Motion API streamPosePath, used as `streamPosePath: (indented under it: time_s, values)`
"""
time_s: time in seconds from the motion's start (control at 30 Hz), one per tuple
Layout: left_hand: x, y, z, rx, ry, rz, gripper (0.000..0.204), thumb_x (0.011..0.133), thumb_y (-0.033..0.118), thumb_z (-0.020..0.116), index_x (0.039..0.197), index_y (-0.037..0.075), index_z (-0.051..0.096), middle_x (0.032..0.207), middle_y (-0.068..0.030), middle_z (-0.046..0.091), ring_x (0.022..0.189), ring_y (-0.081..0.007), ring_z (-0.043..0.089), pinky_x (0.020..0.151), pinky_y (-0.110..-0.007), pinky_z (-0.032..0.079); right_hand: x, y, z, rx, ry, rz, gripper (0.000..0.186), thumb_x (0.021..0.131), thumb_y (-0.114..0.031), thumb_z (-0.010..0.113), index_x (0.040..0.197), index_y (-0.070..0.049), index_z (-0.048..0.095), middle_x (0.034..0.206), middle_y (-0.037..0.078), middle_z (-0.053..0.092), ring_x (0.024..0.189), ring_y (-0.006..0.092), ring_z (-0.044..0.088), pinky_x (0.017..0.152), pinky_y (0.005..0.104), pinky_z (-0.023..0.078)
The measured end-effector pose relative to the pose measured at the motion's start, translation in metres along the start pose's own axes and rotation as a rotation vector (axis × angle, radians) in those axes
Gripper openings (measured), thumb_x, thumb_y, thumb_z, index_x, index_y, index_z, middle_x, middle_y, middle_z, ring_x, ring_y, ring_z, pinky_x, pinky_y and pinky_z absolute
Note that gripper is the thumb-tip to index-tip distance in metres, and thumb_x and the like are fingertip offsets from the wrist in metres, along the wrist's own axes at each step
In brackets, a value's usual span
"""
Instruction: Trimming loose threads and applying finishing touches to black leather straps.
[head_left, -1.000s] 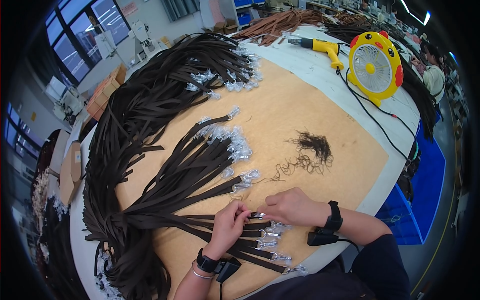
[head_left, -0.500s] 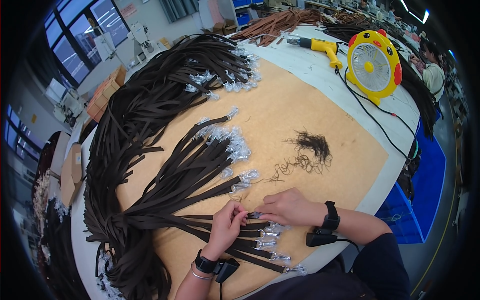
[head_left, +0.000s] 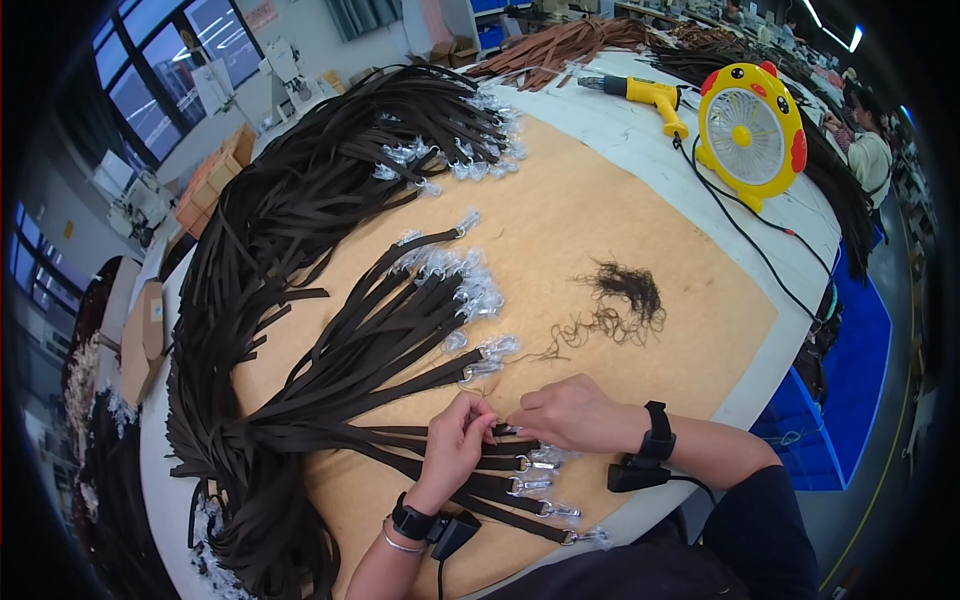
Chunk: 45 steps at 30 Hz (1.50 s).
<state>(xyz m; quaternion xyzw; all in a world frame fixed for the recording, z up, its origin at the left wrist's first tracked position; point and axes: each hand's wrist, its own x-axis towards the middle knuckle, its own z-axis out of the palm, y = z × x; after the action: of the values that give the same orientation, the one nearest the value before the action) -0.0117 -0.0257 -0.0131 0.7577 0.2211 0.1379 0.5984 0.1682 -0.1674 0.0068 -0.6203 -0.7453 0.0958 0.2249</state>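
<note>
A dark brown strap (head_left: 408,433) runs from the bundle at left into my hands. My left hand (head_left: 458,445) is closed in a pinch on it, close to its end. Against the same end my right hand (head_left: 568,413) is closed too; its fingers hide most of the metal clip there. Just below my hands lie several more strap ends with plastic-wrapped metal clips (head_left: 530,487). Above them, another group of straps (head_left: 390,325) fans out, its clips gathered in clear plastic. Loose dark threads (head_left: 628,287) form a tangle beyond my right hand.
A large heap of dark straps (head_left: 290,190) covers the table's left side. At the far right stand a yellow heat gun (head_left: 652,97) and a chick-shaped fan (head_left: 744,140), with cables trailing. Blue bins (head_left: 862,350) sit beyond the right edge. A person (head_left: 865,150) is in the background.
Both hands stay nearly in place on the strap end, with only slight finger shifts. The straps and loose threads lie as before.
</note>
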Motion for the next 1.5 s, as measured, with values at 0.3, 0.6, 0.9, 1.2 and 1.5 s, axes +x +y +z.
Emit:
streamPosePath:
  time_s: [0.3,0.6,0.9,1.2,1.5]
  values:
    - [0.023,0.048,-0.023,0.617,-0.088,0.301,0.035,0.093,0.007,0.067,0.126,0.004,0.055,0.113,-0.0118,0.060,0.088,-0.0217,0.066,0.080,-0.033,0.055,-0.010,0.024,-0.008,0.317,-0.021,0.164,0.029,0.093,-0.033,0.066,0.113,-0.013,0.073,0.091,0.008,0.067,0.081,0.0301,0.068,0.070,0.0424,0.052]
    - [-0.017,0.043,-0.054,0.742,0.064,0.209,0.052,0.090,0.006,0.066,0.139,0.008,0.049,0.127,-0.0163,0.055,0.101,-0.0351,0.063,0.086,-0.043,0.052,0.039,-0.010,0.010,0.335,0.084,0.081,0.025,0.103,-0.023,0.051,0.116,-0.004,0.060,0.122,0.017,0.065,0.114,0.0336,0.062,0.089,0.0433,0.051]
    - [-0.069,0.033,-0.075,0.855,-0.085,0.134,0.012,0.088,0.017,0.070,0.086,0.005,0.068,0.080,-0.0119,0.064,0.080,-0.0321,0.065,0.067,-0.042,0.052,-0.002,0.040,0.000,0.097,0.025,-0.013,0.036,0.102,-0.020,0.049,0.130,0.001,0.056,0.133,0.021,0.060,0.121,0.0356,0.059,0.106,0.0428,0.045]
    - [0.027,0.057,-0.057,1.036,0.045,0.314,0.028,0.084,0.019,0.075,0.109,0.007,0.069,0.105,-0.0105,0.064,0.097,-0.0329,0.064,0.080,-0.042,0.053,-0.003,0.028,-0.005,0.228,0.300,0.082,0.021,0.102,-0.021,0.047,0.104,-0.001,0.053,0.090,0.025,0.062,0.085,0.0445,0.061,0.076,0.0519,0.050]
    - [0.048,0.029,-0.067,0.973,0.024,0.344,0.018,0.083,0.016,0.076,0.090,0.004,0.065,0.086,-0.0128,0.061,0.086,-0.0336,0.059,0.079,-0.043,0.047,0.017,0.046,0.031,0.406,0.349,0.245,0.028,0.107,-0.029,0.042,0.100,-0.002,0.045,0.082,0.024,0.057,0.081,0.0455,0.058,0.069,0.0538,0.043]
